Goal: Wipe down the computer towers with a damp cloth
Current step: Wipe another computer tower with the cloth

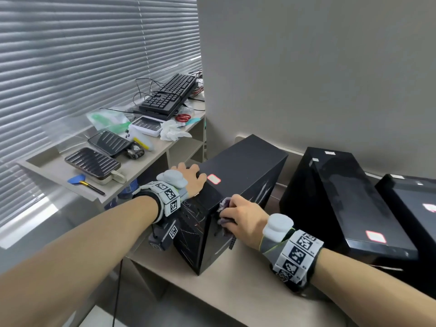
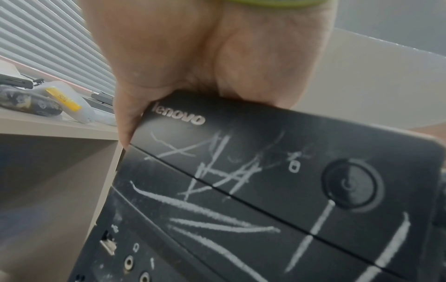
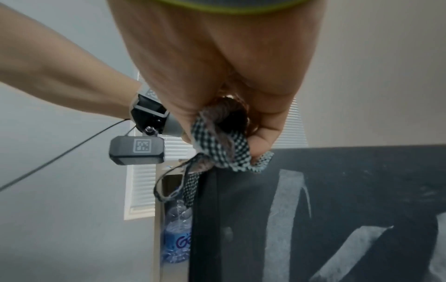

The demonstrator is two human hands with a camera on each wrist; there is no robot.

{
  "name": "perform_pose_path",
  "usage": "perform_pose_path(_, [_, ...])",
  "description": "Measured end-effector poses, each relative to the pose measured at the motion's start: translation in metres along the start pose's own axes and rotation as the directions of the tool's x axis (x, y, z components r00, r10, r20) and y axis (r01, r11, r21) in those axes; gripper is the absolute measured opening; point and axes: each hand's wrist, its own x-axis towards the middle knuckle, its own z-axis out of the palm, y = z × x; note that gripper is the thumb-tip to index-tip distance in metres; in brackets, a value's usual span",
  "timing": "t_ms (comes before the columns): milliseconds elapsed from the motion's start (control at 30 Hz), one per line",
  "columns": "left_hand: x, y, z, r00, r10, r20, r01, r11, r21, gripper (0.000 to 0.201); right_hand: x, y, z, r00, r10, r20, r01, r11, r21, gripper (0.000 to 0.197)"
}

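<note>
Left hand lies flat on the top front edge of the near tower, fingers spread and relaxed, thumb down the left side, bracing it. Right hand grips the bunched cloth, pressed on the tower's top right front corner. Tower stands on the bench, 2 more towers to its right.

Doing it well, my read:
- Keep the left hand's weight on; case is upright and could rock under sideways wiping.
- Flatten the cloth. A wad only touches with a small patch, and the loose tail hanging off it will smear.
- Long overlapping strokes down the side panel, where the broad pale streaks sit. Same for the scribbled marks on the front.
- Go light around the power button and front ports; damp cloth, open sockets.

Can't tell:
- Whether the cloth is actually damp.
- Whether the streaks are dust or scratches.
- Right fingertips, buried in cloth.
- Rear and far side of the tower, and most of the 3rd one, cut off at frame edge.
</note>
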Motion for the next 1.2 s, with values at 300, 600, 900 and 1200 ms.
perform_pose_path(300, [0.003, -0.003, 0.0, 0.998, 0.043, 0.05, -0.047, 0.996, 0.077, 0.081, -0.005, -0.001, -0.005, 0.999, -0.044, -0.025, 0.044, 0.999, 0.012, 0.031])
perform_pose_path(600, [-0.004, -0.001, -0.007, 0.994, 0.082, 0.072, -0.09, 0.989, 0.12, 0.071, 0.001, -0.01, 0.0, 0.998, -0.065, 0.002, 0.065, 0.994, -0.084, 0.03])
perform_pose_path(900, [-0.008, -0.001, -0.012, 0.985, 0.14, 0.102, -0.158, 0.967, 0.202, 0.079, 0.0, 0.01, -0.015, 0.999, 0.034, 0.006, -0.033, 0.994, -0.106, 0.032])
perform_pose_path(1200, [-0.011, -0.002, -0.021, 0.996, 0.018, 0.085, -0.017, 1.0, -0.011, 0.048, 0.009, 0.019, -0.033, 0.97, 0.122, -0.211, -0.103, 0.99, 0.099, 0.019])
